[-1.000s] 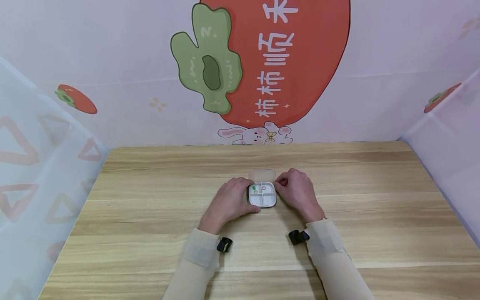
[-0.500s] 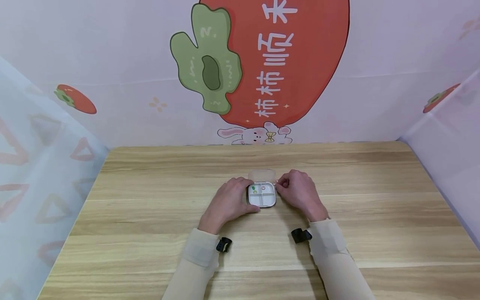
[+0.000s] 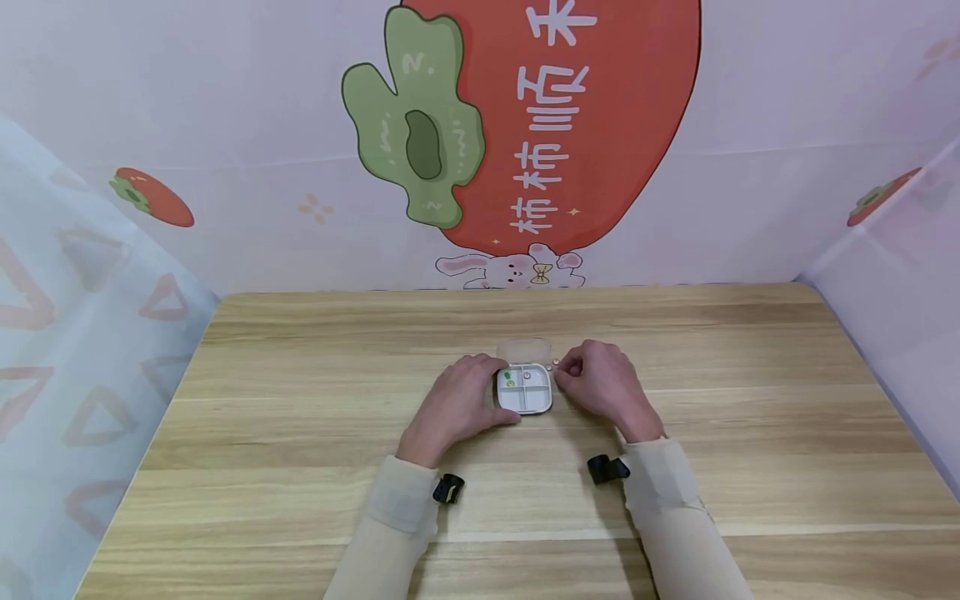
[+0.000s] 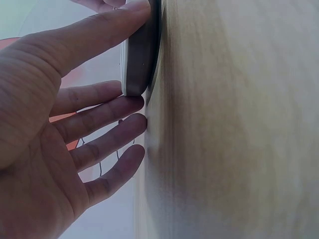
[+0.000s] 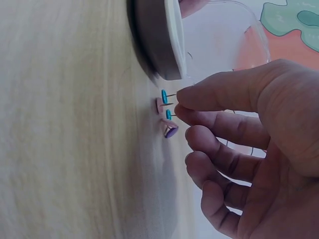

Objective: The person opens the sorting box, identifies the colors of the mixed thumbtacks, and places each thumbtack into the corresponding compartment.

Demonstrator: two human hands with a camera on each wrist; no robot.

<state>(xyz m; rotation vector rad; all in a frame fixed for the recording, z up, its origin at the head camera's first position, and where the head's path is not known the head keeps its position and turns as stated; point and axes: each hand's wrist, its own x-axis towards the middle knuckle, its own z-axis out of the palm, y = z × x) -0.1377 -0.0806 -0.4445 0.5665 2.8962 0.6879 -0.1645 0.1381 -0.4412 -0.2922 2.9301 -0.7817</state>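
A white pill box (image 3: 536, 403) with four compartments lies on the table, its clear lid (image 3: 523, 351) folded back. Small green, yellow and reddish pieces lie in its two far compartments. My left hand (image 3: 463, 402) holds the box from the left, thumb on its near edge (image 4: 140, 64) and forefinger at the far corner. Beside its right end, my right hand (image 3: 600, 382) has thumb and forefinger tips together. Right at those fingertips lie several small studs with thin metal posts: teal (image 5: 168, 114), pink and purple (image 5: 171, 130). I cannot tell whether a stud sits between them.
The wood-grain table (image 3: 300, 467) runs under both forearms. A pale cloth backdrop (image 3: 262, 225) with a large red persimmon print stands at its far edge, and more cloth hangs along both sides. Each wrist carries a small black camera (image 3: 448, 489).
My right hand has drawn slightly rightward from the box, and the pale round studs beside the far right corner have come into sight. My left hand and the box stay put.
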